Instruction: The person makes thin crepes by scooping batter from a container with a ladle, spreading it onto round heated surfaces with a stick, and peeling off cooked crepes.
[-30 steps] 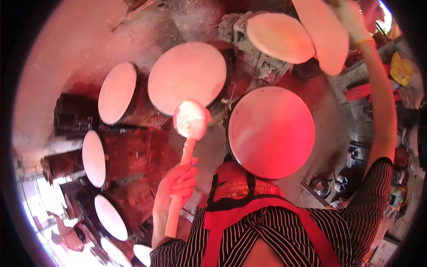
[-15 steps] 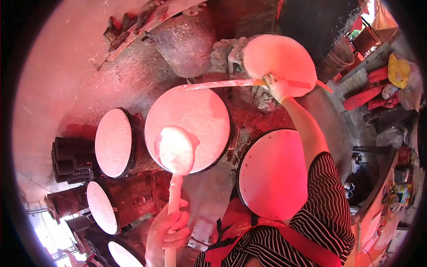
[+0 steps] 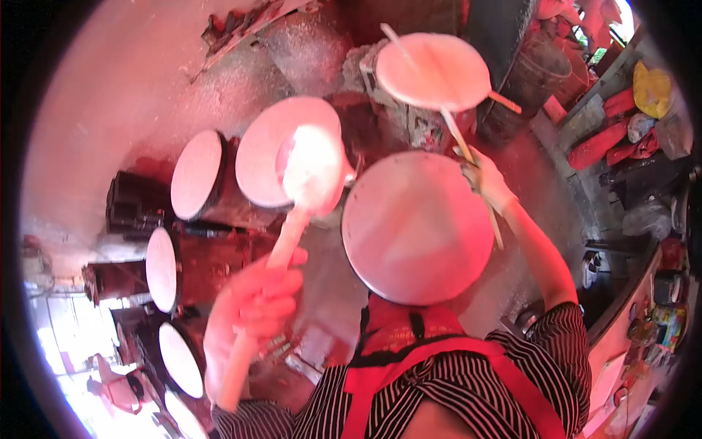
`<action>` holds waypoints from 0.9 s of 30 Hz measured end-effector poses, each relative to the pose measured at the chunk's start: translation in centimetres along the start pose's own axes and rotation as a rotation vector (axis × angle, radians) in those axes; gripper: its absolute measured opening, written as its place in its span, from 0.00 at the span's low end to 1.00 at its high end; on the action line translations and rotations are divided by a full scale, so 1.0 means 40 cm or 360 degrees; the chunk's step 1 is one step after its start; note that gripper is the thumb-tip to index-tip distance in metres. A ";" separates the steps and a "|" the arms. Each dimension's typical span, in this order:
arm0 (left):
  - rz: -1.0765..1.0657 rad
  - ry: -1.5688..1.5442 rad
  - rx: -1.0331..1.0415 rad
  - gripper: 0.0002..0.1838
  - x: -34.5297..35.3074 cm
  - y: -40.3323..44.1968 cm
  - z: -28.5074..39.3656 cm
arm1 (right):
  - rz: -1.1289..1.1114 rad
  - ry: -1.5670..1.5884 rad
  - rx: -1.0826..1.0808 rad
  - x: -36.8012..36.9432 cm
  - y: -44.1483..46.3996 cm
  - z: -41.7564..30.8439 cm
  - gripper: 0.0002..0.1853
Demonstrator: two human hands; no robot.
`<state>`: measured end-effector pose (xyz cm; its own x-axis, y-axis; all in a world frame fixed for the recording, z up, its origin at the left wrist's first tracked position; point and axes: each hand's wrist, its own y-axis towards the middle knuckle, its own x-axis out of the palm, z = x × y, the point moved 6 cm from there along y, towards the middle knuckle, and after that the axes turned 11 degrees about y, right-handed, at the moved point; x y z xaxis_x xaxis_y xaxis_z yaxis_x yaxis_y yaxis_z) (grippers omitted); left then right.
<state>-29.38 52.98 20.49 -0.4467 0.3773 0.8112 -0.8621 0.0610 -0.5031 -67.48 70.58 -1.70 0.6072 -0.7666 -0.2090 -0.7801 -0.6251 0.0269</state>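
My left hand point(image 3: 259, 300) is wrapped round the pale handle of a ladle point(image 3: 314, 172). The ladle's bowl, bright and whitish, hangs in front of a round griddle point(image 3: 256, 139) with a pale coating. My right hand point(image 3: 486, 179) grips a long thin wooden stick point(image 3: 458, 135). Slanting up and left, the stick appears to reach across the far round griddle point(image 3: 461, 66), though blur partly hides it there. Just left of my right hand, close to my body, is a smooth greyish-pink round griddle point(image 3: 417, 234).
More pale-topped round griddles point(image 3: 197, 175) stand in a row on the left, on dark stands. A short stick point(image 3: 504, 102) juts from the far griddle's rim. Red and yellow bags point(image 3: 652, 89) and a cluttered counter point(image 3: 621, 358) line the right side.
The view has shifted. My right hand has come down and nearer my body, swinging the stick from level to steeply slanted. The ladle has risen and moved right.
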 end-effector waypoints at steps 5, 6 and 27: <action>-0.0145 -0.0097 -0.0212 0.16 0.047 0.126 -0.141 | -0.0058 0.0749 0.0718 -0.079 -0.398 0.153 0.16; -0.0125 -0.0113 -0.0208 0.16 0.044 0.176 -0.155 | 0.0022 0.0796 0.0799 -0.086 -0.443 0.167 0.19; 0.1871 0.3165 0.2283 0.04 -0.060 0.561 -0.068 | 0.0576 0.0198 -0.0299 0.111 -0.513 0.291 0.26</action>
<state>-47.00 55.96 6.43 -0.6515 -0.2135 -0.7280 -0.5421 -0.5403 0.6436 -50.53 81.72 -14.57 0.3221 -0.9461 -0.0343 -0.9120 -0.3198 0.2568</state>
